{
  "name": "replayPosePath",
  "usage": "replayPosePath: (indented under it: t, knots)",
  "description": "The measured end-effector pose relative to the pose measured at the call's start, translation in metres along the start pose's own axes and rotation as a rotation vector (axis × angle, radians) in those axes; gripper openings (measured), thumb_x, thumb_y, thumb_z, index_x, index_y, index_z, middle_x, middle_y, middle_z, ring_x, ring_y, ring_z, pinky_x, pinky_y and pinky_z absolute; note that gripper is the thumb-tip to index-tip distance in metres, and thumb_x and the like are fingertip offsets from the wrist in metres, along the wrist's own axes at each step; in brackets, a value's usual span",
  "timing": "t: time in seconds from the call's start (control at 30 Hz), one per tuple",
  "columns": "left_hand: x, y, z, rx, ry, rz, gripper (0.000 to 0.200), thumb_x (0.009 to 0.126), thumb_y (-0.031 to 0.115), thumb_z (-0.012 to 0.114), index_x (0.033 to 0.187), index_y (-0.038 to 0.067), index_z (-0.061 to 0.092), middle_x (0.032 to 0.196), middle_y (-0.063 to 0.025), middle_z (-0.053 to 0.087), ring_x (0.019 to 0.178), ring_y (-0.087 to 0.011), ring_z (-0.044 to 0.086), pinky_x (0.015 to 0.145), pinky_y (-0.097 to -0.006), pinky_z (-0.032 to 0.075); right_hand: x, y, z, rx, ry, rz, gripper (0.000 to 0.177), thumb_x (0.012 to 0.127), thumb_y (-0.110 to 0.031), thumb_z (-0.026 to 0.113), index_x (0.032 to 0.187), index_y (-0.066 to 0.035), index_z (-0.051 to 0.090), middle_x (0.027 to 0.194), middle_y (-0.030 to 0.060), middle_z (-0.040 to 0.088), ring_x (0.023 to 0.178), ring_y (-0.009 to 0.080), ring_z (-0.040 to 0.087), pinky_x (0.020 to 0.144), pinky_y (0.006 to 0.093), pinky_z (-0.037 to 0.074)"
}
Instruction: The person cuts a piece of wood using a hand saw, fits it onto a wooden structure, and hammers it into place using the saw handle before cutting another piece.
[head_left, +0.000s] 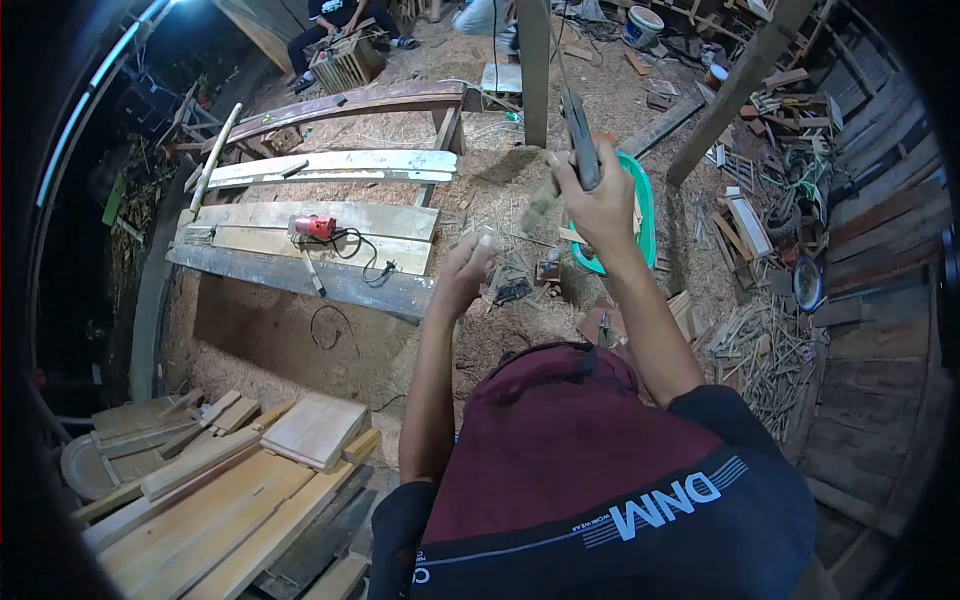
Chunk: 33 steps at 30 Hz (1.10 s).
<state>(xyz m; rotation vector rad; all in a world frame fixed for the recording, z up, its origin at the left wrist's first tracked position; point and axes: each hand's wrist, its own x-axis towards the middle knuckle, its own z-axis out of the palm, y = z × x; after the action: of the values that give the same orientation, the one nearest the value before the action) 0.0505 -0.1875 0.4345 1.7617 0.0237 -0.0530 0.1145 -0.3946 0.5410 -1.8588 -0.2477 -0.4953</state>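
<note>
My right hand (600,200) is raised ahead of me, its fingers wrapped round a long, dark grey tool (580,135) that narrows toward its upper end. Lower and to the left, my left hand (466,272) has its fingers curled together. A small pale spot shows at its fingertips, and I cannot tell what it is. Between the hands is a pale, motion-smeared thing (541,207). Behind my right wrist a green oval tub (646,215) rests on the shavings-covered floor. Below the hands lies a small box-like object (548,272).
A red power tool (318,228) with a black cord lies on the plank bench (385,222) at left. Wooden posts (533,80) rise ahead. Stacked boards (230,500) fill the lower left; scrap sticks (760,360) lie at right. Another person (335,18) sits at the far left.
</note>
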Motion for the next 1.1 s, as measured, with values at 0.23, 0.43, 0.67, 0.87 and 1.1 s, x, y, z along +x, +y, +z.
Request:
replayPosePath:
  t: [0.23,0.43,0.67,0.87,1.1]
  knots:
    - [0.015,0.022,0.025,-0.803,-0.429,-0.188,0.038,0.1,0.038,0.045,0.086,0.005,0.058,0.066,-0.0018,0.051,0.048,-0.0108,0.042,0.045,-0.0251,0.034,-0.039,0.038,-0.022,0.338,-0.038,0.171,0.027,0.09,-0.013,0.069,0.11,0.002,0.058,0.099,0.0104,0.073,0.084,0.011,0.066,0.075,0.0273,0.052]
    - [0.024,0.049,0.067,-0.28,-0.41,-0.001,0.034,0.101,0.032,0.051,0.098,0.002,0.066,0.071,0.0001,0.057,0.058,-0.009,0.052,0.054,-0.0244,0.042,-0.072,0.02,-0.037,0.275,0.049,0.273,0.024,0.087,-0.007,0.073,0.106,0.0,0.06,0.088,0.0014,0.066,0.08,0.0062,0.06,0.072,0.0244,0.05]
    - [0.012,0.053,0.105,-0.125,-0.728,-0.064,0.031,0.101,0.029,0.053,0.106,0.001,0.068,0.075,0.0014,0.057,0.062,-0.0076,0.052,0.057,-0.0245,0.043,-0.097,0.042,-0.083,0.295,0.398,0.357,0.019,0.085,-0.003,0.075,0.087,-0.005,0.056,0.079,-0.0016,0.062,0.071,0.0056,0.059,0.065,0.0212,0.048]
    - [-0.007,0.033,0.14,-0.055,-0.877,-0.043,0.026,0.102,0.015,0.051,0.116,-0.004,0.063,0.088,-0.007,0.069,0.071,-0.011,0.065,0.063,-0.0255,0.053,-0.116,0.056,-0.164,0.12,0.699,0.378,0.017,0.084,0.0,0.074,0.089,-0.003,0.058,0.082,0.0029,0.068,0.075,0.0082,0.062,0.071,0.0244,0.051]
    - [-0.024,0.05,0.214,-0.513,-0.767,-0.468,0.033,0.1,0.017,0.055,0.121,-0.008,0.059,0.105,-0.0164,0.071,0.089,-0.0208,0.071,0.077,-0.0327,0.061,-0.151,0.074,-0.241,0.037,0.835,0.252,0.016,0.086,-0.001,0.072,0.097,0.001,0.061,0.093,0.0076,0.072,0.078,0.0083,0.063,0.072,0.0244,0.051]
